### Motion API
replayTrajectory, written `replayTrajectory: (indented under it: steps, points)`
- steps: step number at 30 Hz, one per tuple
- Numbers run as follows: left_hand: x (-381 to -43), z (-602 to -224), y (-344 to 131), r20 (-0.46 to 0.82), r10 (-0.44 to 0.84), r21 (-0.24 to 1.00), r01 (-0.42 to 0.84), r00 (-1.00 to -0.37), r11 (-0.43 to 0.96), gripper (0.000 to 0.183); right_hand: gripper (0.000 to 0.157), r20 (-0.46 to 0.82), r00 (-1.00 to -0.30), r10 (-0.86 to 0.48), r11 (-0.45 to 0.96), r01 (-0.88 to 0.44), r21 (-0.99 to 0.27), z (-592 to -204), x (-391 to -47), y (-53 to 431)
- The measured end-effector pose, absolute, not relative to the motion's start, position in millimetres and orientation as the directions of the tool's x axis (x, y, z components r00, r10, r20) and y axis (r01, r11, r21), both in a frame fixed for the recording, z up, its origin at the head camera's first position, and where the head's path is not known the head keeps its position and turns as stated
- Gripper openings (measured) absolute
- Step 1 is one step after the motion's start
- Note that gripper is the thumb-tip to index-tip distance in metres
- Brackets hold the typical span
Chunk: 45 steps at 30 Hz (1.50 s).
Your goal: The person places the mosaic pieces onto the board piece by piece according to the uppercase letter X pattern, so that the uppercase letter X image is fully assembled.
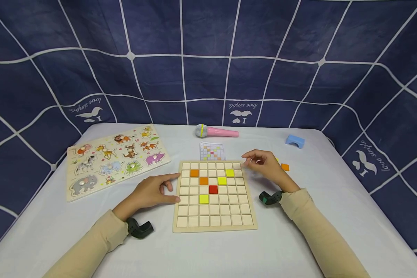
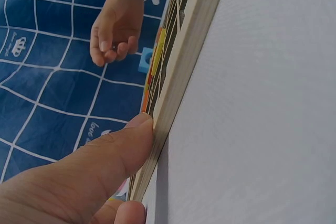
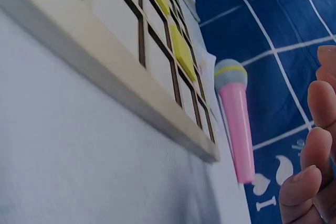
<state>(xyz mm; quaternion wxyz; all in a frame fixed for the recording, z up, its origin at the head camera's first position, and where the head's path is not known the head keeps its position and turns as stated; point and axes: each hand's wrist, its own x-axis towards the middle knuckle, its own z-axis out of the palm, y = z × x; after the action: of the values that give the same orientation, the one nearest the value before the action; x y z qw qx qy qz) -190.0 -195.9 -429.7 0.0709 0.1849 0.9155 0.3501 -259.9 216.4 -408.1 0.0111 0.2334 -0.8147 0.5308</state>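
Observation:
A wooden grid board (image 1: 214,221) lies flat in the middle of the table. Its cells hold a red tile (image 1: 213,189), two orange tiles (image 1: 203,181) and three yellow tiles (image 1: 222,180), arranged along diagonals. At the board's left edge my left hand (image 1: 153,192) touches the rim with thumb and index finger, which are stretched out. My right hand (image 1: 266,164) is raised by the far right corner, fingers loosely bent, nothing visible in them. Behind the board lies a printed pattern card (image 1: 212,151). Past the right hand lies a loose orange tile (image 1: 285,167); a yellow piece is mostly hidden there.
A wooden animal puzzle board (image 1: 116,160) lies to the left. Toward the back stand a pink toy microphone (image 1: 222,132) and, on the right, a blue arch block (image 1: 295,141). A dark blue grid-patterned cloth (image 1: 208,77) hangs behind the white-covered table.

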Motion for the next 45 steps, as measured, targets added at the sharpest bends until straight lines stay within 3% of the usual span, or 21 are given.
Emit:
replayTrajectory:
  steps: [13,24,36,45]
  points:
    - [-190,-430,-197,-0.006,0.39,0.665,0.288,-0.921,0.689,0.083,0.038,0.218,-0.966,-0.139,0.257,-0.247,-0.934,-424,-273,239]
    - [-191,-432,-198,0.001,0.393,0.669,0.293,-0.919,0.683,0.082,0.045,0.148,-0.989,0.012,0.39,-0.131,-0.911,-432,-274,244]
    - [-191,-432,-198,0.002,0.395,0.675,0.293,-0.918,0.677,0.082,0.051,0.046,-0.997,0.068,0.572,0.001,-0.82,-434,-279,247]
    - [-191,-433,-198,0.01,0.398,0.667,0.303,-0.917,0.681,0.082,0.049,0.024,-0.999,0.047,0.644,0.012,-0.765,-434,-280,248]
